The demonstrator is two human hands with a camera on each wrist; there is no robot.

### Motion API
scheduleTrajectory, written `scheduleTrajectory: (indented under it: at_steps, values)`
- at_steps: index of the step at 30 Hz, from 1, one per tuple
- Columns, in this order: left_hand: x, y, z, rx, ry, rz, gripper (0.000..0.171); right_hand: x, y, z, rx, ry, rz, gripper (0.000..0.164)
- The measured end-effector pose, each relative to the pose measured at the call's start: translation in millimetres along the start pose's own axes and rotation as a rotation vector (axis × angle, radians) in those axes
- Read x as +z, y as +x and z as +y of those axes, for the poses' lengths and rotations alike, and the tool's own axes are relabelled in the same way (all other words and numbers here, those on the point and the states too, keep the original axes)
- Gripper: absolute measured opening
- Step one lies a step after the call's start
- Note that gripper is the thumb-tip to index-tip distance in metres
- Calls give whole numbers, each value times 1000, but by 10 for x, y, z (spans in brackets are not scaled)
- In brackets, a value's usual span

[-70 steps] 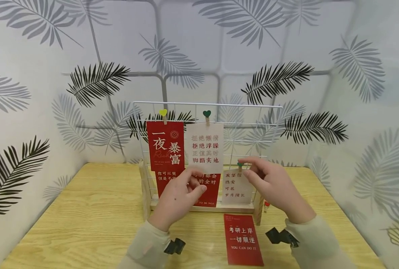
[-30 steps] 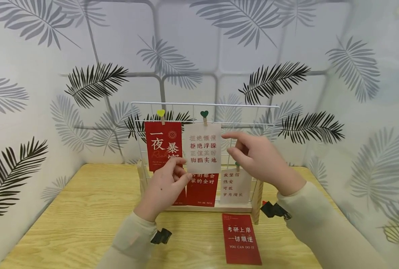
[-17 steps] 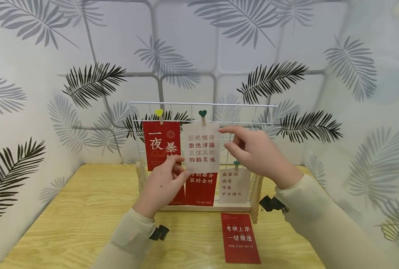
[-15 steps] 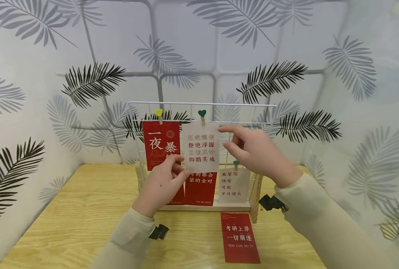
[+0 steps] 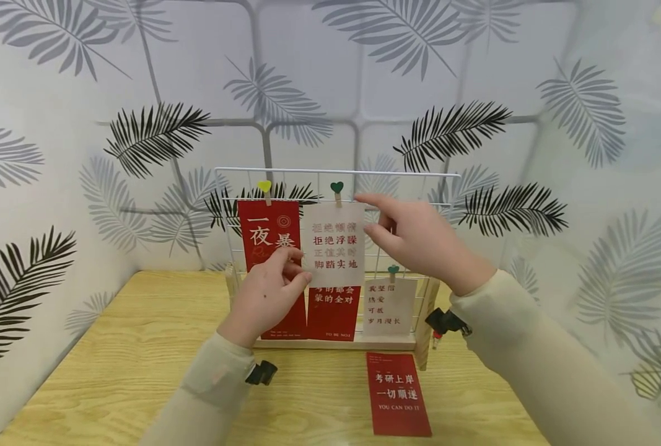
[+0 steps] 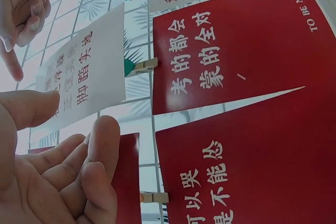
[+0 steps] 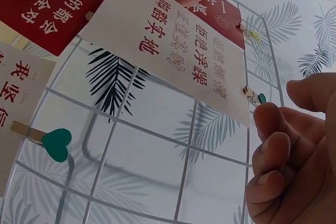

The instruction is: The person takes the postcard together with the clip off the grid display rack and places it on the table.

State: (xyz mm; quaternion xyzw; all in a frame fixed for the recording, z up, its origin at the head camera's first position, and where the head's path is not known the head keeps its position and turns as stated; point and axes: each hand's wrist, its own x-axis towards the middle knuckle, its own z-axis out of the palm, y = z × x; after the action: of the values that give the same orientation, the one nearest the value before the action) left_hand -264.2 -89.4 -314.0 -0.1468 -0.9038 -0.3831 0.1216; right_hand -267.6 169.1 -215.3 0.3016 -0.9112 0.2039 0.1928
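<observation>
We have our two bare hands beside a flat white paper card with red writing (image 5: 336, 241). It hangs by a dark green heart-shaped peg with a wooden body (image 5: 337, 187), near the middle of the top edge of a white wire rack (image 5: 397, 174). Our left hand (image 5: 266, 291) is by the card's lower left side. Our right hand (image 5: 419, 235) is by its top right corner, pointing finger out. The other fingers bend loosely, and neither hand seems to grip anything. We cannot tell if our tips touch the paper.

The step looks like setting the card straight. To do it well, we should nudge only the edges, softly, and leave the peg clipped.

The rack stands on a yellow wooden table (image 5: 129, 334). A long red paper card with white writing (image 5: 399, 422) lies flat before the rack's right corner. Behind is a pale wall with grey and black leaves (image 5: 330, 56).
</observation>
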Motion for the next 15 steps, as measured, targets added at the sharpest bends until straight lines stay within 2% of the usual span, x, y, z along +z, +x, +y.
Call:
scheduleTrajectory:
  at_steps: [6,15]
  values:
    - [-13,59,8,-5,-6,-6,34,-18,80,-43,16,-12,13,49]
    - [19,103,9,-9,1,-26,33,-25,238,-141,42,-108,9,50]
